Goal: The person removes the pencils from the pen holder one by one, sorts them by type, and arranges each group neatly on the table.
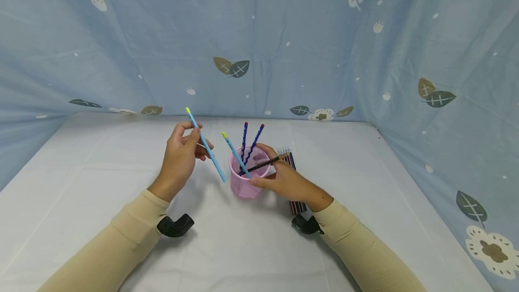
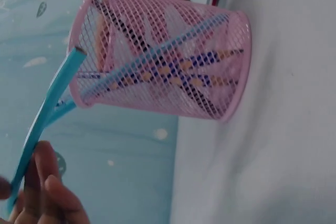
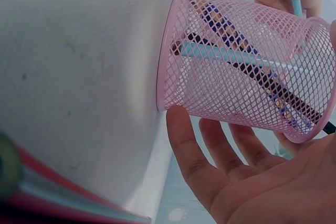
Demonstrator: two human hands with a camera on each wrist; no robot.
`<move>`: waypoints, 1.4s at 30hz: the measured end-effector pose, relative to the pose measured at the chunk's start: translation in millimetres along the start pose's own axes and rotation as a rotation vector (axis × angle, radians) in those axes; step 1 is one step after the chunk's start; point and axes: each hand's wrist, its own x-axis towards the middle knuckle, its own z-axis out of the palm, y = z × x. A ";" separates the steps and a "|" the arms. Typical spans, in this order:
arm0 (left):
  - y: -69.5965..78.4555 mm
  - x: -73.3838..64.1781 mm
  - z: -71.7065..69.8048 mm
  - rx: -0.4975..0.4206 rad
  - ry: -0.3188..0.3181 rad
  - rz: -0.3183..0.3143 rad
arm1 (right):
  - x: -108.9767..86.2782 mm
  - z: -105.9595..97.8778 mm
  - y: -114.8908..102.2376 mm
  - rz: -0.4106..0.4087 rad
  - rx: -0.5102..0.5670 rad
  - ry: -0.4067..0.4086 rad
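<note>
My left hand (image 1: pixel 180 159) pinches a light blue pencil (image 1: pixel 206 145) with a yellow-green end, slanting down toward the cup. In the left wrist view that pencil's lower end (image 2: pixel 79 52) overlaps the cup's rim. A pink mesh pen cup (image 1: pixel 243 188) stands upright on the table, holding another light blue pencil (image 1: pixel 233 150), two dark blue patterned pencils with red ends (image 1: pixel 245 134), and a black pencil (image 1: pixel 263 164) leaning right. My right hand (image 1: pixel 288 179) holds the cup from its right side, thumb at the near rim, fingers (image 3: pixel 184 140) along the mesh.
A row of several dark, red-striped pencils (image 1: pixel 298 206) lies on the white table (image 1: pixel 227 247), partly under my right hand and wrist. A blue curtain (image 1: pixel 259 35) with leaf prints hangs behind and at the sides. Black wrist devices (image 1: pixel 175 225) sit below each cuff.
</note>
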 end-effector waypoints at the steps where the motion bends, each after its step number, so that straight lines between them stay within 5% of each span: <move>1: -1.0 0.9 -0.5 0.022 -0.018 -0.021 | 0.1 0.0 0.0 -0.001 0.000 0.001; 7: -10.3 6.8 -4.2 0.140 -0.134 -0.148 | 0.4 -0.2 -0.7 0.000 0.001 0.000; 18: -24.8 8.9 -8.1 0.210 -0.263 -0.299 | -0.5 -0.7 -1.0 0.003 0.015 -0.013; 28: -37.5 11.3 -13.6 0.316 -0.333 -0.345 | -1.0 -0.4 -1.2 0.004 0.023 -0.018; 42: -41.8 10.8 -19.1 0.329 -0.406 -0.425 | -0.9 -0.3 -1.0 -0.003 0.017 -0.016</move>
